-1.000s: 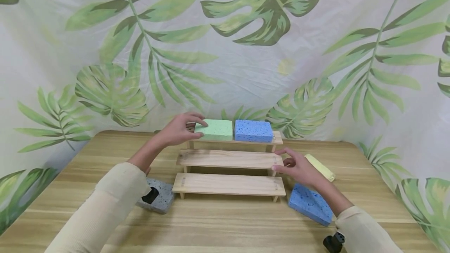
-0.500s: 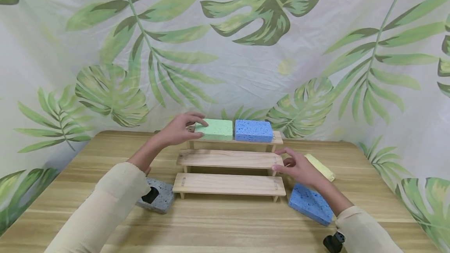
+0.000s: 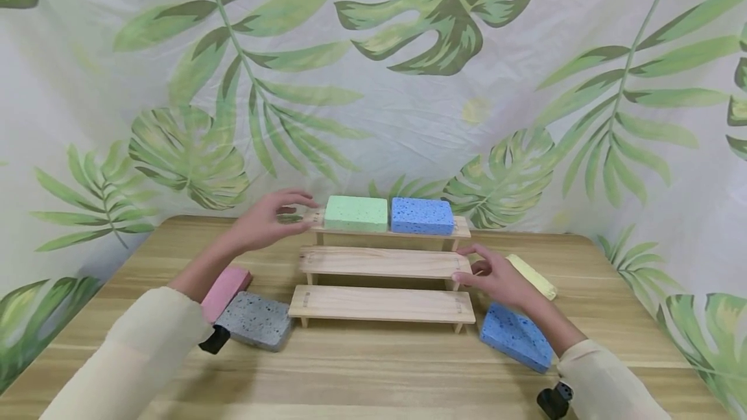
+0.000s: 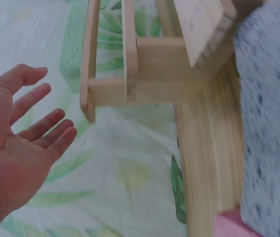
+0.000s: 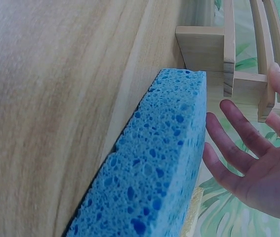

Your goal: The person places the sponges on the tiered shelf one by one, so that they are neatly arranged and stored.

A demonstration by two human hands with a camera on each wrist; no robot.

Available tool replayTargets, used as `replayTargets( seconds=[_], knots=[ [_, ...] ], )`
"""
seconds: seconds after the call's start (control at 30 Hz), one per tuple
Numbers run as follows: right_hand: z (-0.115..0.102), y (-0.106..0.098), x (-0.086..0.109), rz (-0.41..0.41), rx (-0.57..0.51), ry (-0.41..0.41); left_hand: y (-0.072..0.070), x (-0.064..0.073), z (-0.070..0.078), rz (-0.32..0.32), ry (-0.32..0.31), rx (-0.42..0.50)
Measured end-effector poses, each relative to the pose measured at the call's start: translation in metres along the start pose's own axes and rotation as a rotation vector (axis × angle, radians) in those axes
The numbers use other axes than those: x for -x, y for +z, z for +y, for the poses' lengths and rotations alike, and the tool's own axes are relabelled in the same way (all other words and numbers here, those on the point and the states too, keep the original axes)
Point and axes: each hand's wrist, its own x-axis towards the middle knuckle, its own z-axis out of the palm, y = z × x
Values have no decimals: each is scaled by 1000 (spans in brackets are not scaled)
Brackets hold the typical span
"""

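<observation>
A three-tier wooden display riser (image 3: 382,303) stands mid-table. On its top tier, a pale green sponge (image 3: 356,214) and a speckled blue sponge (image 3: 423,216) lie side by side. My left hand (image 3: 265,220) is just left of the green sponge, fingers apart and holding nothing; the left wrist view shows its palm and relaxed fingers beside the riser's end. With thumb and index finger, my right hand (image 3: 496,280) pinches the right end of the middle tier. Its other fingers extend loosely in the right wrist view, near a second blue sponge (image 5: 149,158).
To the riser's left, a grey sponge (image 3: 255,321) lies against a pink sponge (image 3: 226,291). On the right, a yellow sponge (image 3: 531,277) is behind the second blue sponge, partly covered by my right hand. A leaf-patterned cloth (image 3: 408,128) hangs behind the table.
My left hand has let go of the green sponge and drawn back to the left. Its sleeve has uncovered the pink sponge. The right hand holds its place on the middle tier.
</observation>
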Motion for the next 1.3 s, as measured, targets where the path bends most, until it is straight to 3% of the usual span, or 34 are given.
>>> replayTargets(
  seconds=[0.33, 0.73, 1.0, 1.3],
  knots=[
    [2, -1, 0, 1, 6, -5, -20, 46, -23, 24, 22, -119],
    [4, -1, 2, 2, -3, -3, -26, 91, -66, -32, -123, -275],
    [2, 0, 1, 3, -9, -12, -29, 110, -86, -81, -271, -318],
    [-2, 1, 1, 1, -22, -21, -29, 112, -92, -78, -262, -286]
  ],
)
